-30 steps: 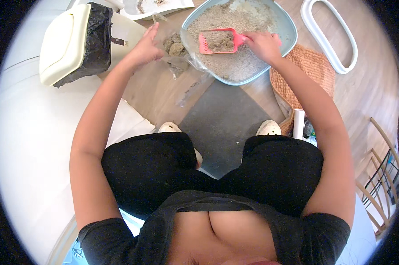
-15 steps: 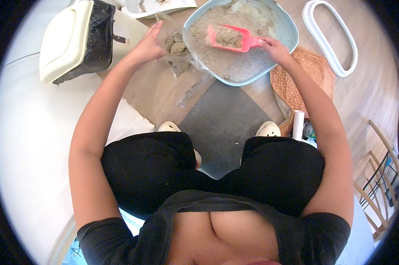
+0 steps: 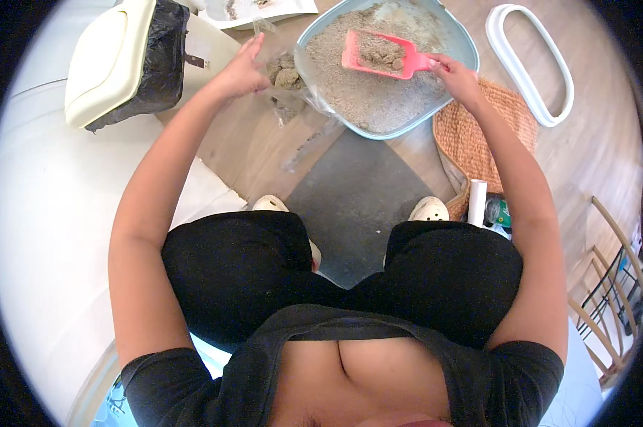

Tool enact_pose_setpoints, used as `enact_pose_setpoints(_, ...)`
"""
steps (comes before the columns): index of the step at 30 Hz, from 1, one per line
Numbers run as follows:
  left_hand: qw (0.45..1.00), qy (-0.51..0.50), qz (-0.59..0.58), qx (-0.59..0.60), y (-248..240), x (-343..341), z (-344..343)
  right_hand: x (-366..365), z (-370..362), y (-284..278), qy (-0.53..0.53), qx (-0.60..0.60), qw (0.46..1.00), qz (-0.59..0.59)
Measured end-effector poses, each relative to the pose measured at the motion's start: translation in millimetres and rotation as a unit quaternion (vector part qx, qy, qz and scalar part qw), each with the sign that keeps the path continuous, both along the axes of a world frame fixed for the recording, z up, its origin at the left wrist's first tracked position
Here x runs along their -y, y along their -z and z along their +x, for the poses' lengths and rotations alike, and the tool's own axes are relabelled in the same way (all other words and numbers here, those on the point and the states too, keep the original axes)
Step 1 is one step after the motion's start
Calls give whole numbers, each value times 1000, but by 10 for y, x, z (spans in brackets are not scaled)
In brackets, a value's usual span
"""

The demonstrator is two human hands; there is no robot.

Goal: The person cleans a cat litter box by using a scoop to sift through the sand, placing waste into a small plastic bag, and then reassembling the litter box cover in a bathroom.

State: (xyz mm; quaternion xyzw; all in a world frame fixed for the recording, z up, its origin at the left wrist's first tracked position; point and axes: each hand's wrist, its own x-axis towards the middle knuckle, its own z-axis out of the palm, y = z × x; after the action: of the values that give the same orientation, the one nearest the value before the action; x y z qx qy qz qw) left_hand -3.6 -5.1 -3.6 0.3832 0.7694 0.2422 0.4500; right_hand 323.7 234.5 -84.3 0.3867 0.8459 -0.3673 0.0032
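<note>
Pink scoop [image 3: 409,60], pale-blue tray [image 3: 464,44].

Home interior, exact room indeterminate. Domestic character is indicated by the wood-grain floor [image 3: 592,135]; a pale-blue litter tray [image 3: 466,51] holding granular litter [image 3: 396,107] at far centre; a cream lidded bin [image 3: 102,62] with a black liner [image 3: 166,60] at far left; an orange woven mat [image 3: 458,135] right of the tray; slender wooden furniture rails [image 3: 615,225] at right; and pale slip-on clogs [image 3: 428,209].

Room is lying open over the dark mat [image 3: 362,203], while the clear bag [image 3: 303,92] and blue tray's [image 3: 378,135] rim are separating left hand [image 3: 243,75] from pink scoop [image 3: 411,60].
</note>
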Motion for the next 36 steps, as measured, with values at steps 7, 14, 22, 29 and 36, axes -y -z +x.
enact_pose_setpoints(7, 1000, -7, -1, 4, -1, 33, 5, -87, 26, 146, -35, -7, 998, 47)
enact_pose_setpoints(14, 1000, 8, 1, -17, 50, 81, -68, -131, -36, 75, -29, -20, 997, 69)
enact_pose_setpoints(22, 1000, -5, 9, -14, -53, 39, 58, -176, -49, 7, -1, -25, 997, 79)
enact_pose_setpoints(29, 999, 5, 23, -48, 43, 52, 1, -63, -104, -144, -18, -13, 995, 97)
enact_pose_setpoints(36, 998, 12, 18, -58, 22, 77, 3, 20, -198, -448, -42, 49, 989, 134)
